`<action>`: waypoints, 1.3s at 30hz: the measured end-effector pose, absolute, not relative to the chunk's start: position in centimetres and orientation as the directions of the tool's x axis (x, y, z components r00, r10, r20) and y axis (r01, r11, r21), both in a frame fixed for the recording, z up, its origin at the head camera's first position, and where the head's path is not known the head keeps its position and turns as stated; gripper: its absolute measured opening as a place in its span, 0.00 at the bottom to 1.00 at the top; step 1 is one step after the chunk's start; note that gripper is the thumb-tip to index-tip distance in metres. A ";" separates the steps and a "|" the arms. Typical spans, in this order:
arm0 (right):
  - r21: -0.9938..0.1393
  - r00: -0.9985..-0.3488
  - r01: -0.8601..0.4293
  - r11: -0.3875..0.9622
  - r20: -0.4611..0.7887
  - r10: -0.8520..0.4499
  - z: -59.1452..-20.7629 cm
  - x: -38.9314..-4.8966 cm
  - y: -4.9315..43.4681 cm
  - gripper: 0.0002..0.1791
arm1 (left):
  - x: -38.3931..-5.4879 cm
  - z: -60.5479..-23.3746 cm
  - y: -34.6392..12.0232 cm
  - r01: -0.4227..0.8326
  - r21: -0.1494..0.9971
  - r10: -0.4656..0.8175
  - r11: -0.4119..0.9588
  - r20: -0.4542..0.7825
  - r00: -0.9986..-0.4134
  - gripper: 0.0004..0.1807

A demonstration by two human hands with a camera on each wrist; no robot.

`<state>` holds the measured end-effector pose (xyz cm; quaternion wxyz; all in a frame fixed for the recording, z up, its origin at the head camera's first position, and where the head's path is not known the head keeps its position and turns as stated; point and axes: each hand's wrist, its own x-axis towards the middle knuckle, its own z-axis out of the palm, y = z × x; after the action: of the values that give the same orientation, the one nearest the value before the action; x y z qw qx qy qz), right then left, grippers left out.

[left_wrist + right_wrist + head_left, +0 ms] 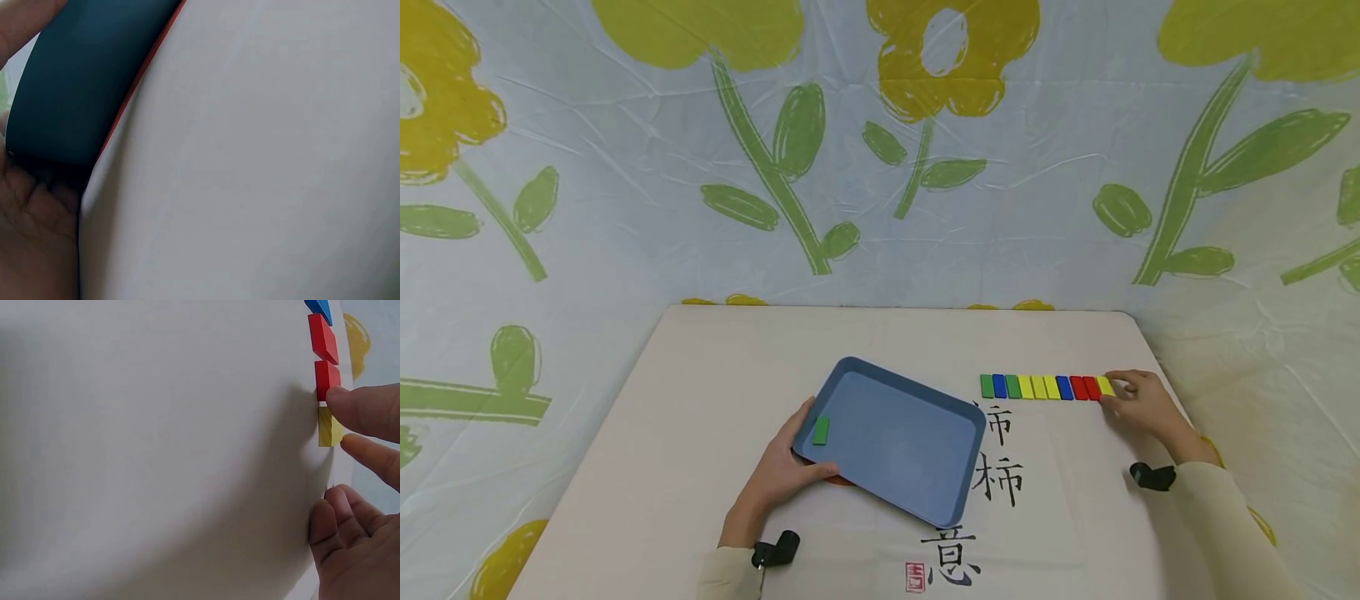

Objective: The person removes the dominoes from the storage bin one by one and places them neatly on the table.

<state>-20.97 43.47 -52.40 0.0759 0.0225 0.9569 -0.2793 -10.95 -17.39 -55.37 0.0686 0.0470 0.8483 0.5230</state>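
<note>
In the head view my left hand grips the left corner of a blue tray, its thumb over the rim. A green block lies inside the tray, close to that hand. In the left wrist view the tray's dark outer wall rises beside the palm. At the right end of a row of coloured blocks, my right hand pinches a yellow block between thumb and finger. The right wrist view shows this yellow block beside a red block, partly behind the fingertips.
The row runs left from the right hand, with red, blue, yellow and green blocks. Black characters and a red seal mark show on the pale tabletop. Behind the table hangs a flowered cloth.
</note>
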 end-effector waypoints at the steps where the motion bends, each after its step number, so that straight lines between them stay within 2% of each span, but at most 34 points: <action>1: -0.531 -0.988 0.083 0.843 -0.156 -0.001 -52.4 -21.0 43.5 0.32 | -10.9 -55.3 -17.4 0.004 0.894 0.150 0.447 -0.070 -0.986 0.63; 13: -0.530 -0.983 0.096 0.842 -0.186 -0.005 -51.8 -20.9 43.4 0.33 | -10.9 -55.4 -17.5 0.029 0.896 0.167 0.443 -0.050 -0.985 0.63; 22: -0.523 -0.990 0.055 0.850 -0.142 -0.023 -51.6 -20.8 43.5 0.34 | -10.9 -55.4 -17.5 0.027 0.901 0.170 0.433 -0.052 -0.984 0.63; 32: -0.514 -0.988 0.078 0.854 -0.152 -0.001 -51.1 -20.4 43.5 0.36 | -10.9 -55.5 -17.5 0.019 0.898 0.170 0.440 -0.062 -0.984 0.63; 39: -0.503 -0.990 0.038 0.863 -0.138 -0.037 -50.7 -20.3 43.2 0.40 | -11.0 -55.5 -17.5 0.019 0.891 0.163 0.454 -0.063 -0.985 0.62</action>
<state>-20.29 43.18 -50.70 0.0714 0.0001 0.9626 -0.2614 -10.95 -17.54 -55.53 0.0697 0.0535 0.8497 0.5198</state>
